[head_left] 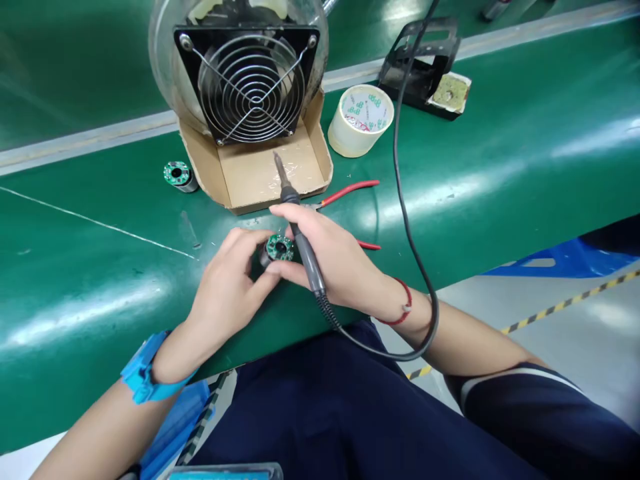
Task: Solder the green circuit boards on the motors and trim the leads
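Observation:
Between my two hands stands a small motor with a round green circuit board (279, 247) on its top. My left hand (231, 283) grips its left side with thumb and fingers. My right hand (336, 257) holds a soldering iron (308, 257), its tip pointing up and away towards the cardboard tray, apart from the board. The right thumb and a fingertip also touch the motor's right side. Partly hidden behind my right hand lie red-handled pliers (350, 191). A second motor with a green board (179, 176) stands to the left of the tray.
A fan with a wire guard (256, 100) stands behind the cardboard tray (235, 201), which holds small wire bits. A tape roll (353, 137) and a black iron stand (417, 90) with a sponge (451, 92) are at the back right. The iron's black cable (399, 160) loops over my right forearm.

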The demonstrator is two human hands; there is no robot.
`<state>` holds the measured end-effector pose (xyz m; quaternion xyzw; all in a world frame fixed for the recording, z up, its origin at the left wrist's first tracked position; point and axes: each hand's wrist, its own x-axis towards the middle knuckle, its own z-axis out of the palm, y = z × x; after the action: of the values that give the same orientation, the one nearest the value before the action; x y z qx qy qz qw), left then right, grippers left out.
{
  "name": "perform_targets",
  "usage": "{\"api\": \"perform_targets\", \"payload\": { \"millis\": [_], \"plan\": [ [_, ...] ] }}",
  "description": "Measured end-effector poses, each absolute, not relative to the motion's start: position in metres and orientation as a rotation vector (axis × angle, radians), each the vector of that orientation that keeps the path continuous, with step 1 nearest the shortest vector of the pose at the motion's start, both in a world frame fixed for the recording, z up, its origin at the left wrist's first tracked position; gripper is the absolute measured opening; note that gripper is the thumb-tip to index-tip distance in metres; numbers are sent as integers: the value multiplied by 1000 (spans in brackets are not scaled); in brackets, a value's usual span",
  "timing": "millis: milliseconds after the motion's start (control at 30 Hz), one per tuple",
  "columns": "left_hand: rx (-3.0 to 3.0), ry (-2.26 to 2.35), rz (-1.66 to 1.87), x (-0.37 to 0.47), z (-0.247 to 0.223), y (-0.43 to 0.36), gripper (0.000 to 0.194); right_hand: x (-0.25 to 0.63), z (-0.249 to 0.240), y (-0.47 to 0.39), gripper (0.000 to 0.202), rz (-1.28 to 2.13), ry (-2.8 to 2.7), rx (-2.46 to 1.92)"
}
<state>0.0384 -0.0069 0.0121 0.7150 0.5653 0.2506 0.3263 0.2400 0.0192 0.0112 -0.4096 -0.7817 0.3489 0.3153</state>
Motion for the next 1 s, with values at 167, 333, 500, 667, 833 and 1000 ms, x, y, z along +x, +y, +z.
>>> {"api": "perform_targets", "payload": {
  "millis": [167, 333, 500, 667, 833, 1000],
  "plan": [
    [1542, 1489, 747, 26, -13, 9, 43, 227, -11, 29, 50, 708, -2313, -1181],
    [1325, 1378, 1019, 15, -20, 10, 20, 230, -14, 32, 51, 772, -2310, -1017],
    [1643, 1437, 967, 21, -9, 0, 33, 248, 0, 15, 42, 751, -1910, -933],
    [1908, 1524, 882, 24, -5, -2, 38, 266, -4, -6, 22, 757, -1643, -1093],
    [1970, 1527, 914, 23, -5, -1, 41, 270, -11, -19, 17, 798, -1589, -1091],
    [1984, 1548, 867, 26, -4, 0, 41, 269, -12, -20, 20, 863, -1566, -1073]
  ]
}}
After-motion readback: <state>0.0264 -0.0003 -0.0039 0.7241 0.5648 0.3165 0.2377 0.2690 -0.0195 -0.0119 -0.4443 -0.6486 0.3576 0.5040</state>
